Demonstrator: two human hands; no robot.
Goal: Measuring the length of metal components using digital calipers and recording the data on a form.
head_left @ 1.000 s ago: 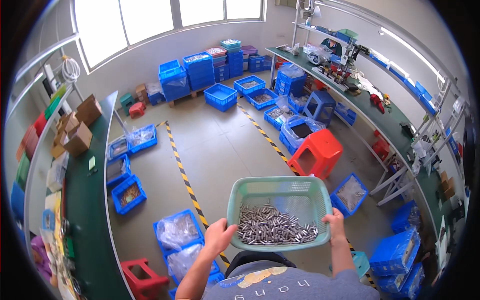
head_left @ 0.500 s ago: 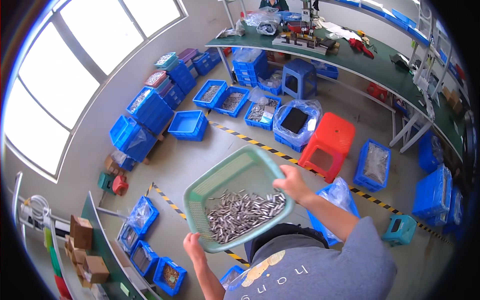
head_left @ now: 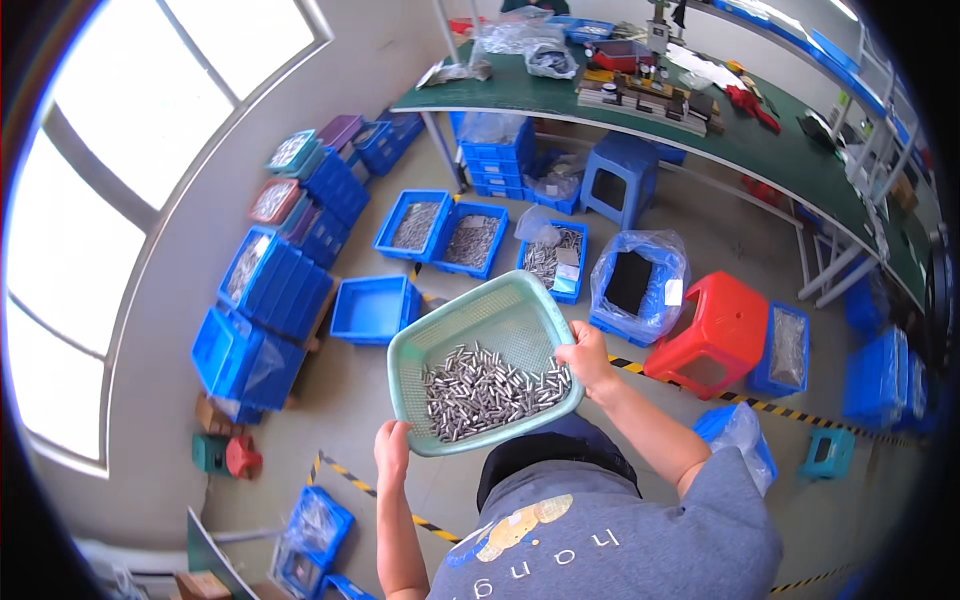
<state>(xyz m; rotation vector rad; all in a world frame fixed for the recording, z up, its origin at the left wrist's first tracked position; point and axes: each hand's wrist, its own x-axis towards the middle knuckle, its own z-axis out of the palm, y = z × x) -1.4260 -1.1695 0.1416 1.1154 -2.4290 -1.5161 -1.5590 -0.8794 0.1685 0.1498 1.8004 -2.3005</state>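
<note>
Green basket (head_left: 500, 330) of metal pins (head_left: 485, 390), gripped at opposite rims by left hand (head_left: 392, 447) and right hand (head_left: 588, 358), above blue crates (head_left: 372, 308) on floor.

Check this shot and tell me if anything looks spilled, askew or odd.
Nothing has spilled. The green mesh basket is tilted, and its small metal pins are heaped toward the near rim, all inside. The left hand and right hand each have a grip on the rim. Blue bins sit on the floor.
</note>
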